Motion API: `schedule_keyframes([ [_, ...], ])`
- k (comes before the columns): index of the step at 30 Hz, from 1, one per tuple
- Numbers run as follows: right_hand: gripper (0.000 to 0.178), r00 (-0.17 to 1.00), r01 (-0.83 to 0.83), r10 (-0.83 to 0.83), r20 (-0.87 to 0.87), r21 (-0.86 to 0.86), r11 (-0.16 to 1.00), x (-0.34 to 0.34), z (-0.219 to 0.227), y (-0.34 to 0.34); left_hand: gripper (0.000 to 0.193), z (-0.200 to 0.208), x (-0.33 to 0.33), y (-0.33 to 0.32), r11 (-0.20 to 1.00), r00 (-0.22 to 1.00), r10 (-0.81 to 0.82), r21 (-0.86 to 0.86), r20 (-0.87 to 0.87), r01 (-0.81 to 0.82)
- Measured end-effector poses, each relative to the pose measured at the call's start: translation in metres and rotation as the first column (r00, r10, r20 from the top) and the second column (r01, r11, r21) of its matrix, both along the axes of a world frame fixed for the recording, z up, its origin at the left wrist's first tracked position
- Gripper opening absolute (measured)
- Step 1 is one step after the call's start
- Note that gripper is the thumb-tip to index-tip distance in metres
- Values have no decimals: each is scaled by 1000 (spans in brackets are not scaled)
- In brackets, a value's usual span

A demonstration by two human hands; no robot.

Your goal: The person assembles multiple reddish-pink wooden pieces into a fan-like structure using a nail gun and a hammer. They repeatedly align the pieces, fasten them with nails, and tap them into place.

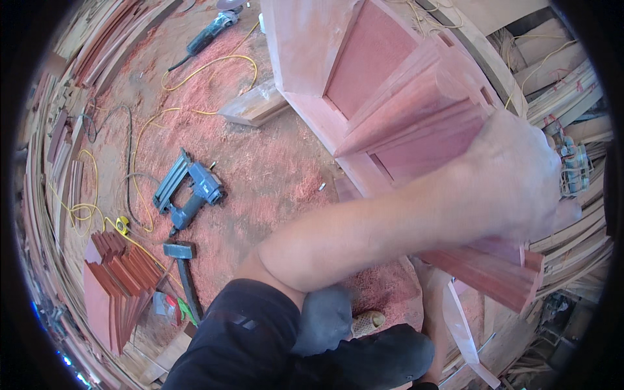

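A reddish wooden panel assembly [396, 97] with framed, recessed faces and a thick moulded post rises at the right. My left arm reaches across in front of it. My left hand [513, 175] is at the assembly's right edge, blurred by motion, with its back toward me and its fingers hidden, so its grip does not show. Below my forearm a dark red moulded wooden piece [491, 276] juts out to the right. Only a strip of my right forearm shows beside my knee; my right hand is out of sight behind the wood.
On the sawdust-strewn floor lie a blue nail gun [188, 192], a hammer [183, 266], an angle grinder [213, 31], a tape measure [122, 225] and a yellow cord [224, 58]. Stacked red mouldings [120, 292] stand at lower left; timber strips line both sides.
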State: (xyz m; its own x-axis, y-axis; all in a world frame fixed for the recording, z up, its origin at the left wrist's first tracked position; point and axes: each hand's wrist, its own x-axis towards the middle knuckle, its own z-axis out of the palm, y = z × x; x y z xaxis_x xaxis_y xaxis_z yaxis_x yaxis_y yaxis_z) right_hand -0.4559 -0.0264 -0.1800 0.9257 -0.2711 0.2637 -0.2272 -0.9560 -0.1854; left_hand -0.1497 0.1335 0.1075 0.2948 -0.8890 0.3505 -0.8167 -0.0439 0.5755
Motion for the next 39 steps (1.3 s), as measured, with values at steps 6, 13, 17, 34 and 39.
schedule_keyframes([
  [6, 45, 995, -1, 3, -98, 22, 1000, -1, 15, 1, 52, -9, -3, -2, 989, 995, 42, -139, -87, -54],
  [13, 46, 982, -35, 42, -184, 45, 998, -10, 31, 4, 53, -2, 5, -16, 978, 932, -200, 0, -304, 210],
  [17, 46, 972, -71, 77, -221, 39, 997, -12, 38, 5, 54, -6, 0, -20, 981, 951, -182, -108, -252, 160],
  [34, 49, 960, 53, 2, -282, 187, 981, 14, 50, 3, 56, -2, -4, -12, 994, 973, 90, -38, -211, -100],
  [39, 67, 926, 264, -160, -342, 283, 922, 14, 50, 10, 63, 13, -4, -9, 993, 973, 107, 67, -205, -95],
])
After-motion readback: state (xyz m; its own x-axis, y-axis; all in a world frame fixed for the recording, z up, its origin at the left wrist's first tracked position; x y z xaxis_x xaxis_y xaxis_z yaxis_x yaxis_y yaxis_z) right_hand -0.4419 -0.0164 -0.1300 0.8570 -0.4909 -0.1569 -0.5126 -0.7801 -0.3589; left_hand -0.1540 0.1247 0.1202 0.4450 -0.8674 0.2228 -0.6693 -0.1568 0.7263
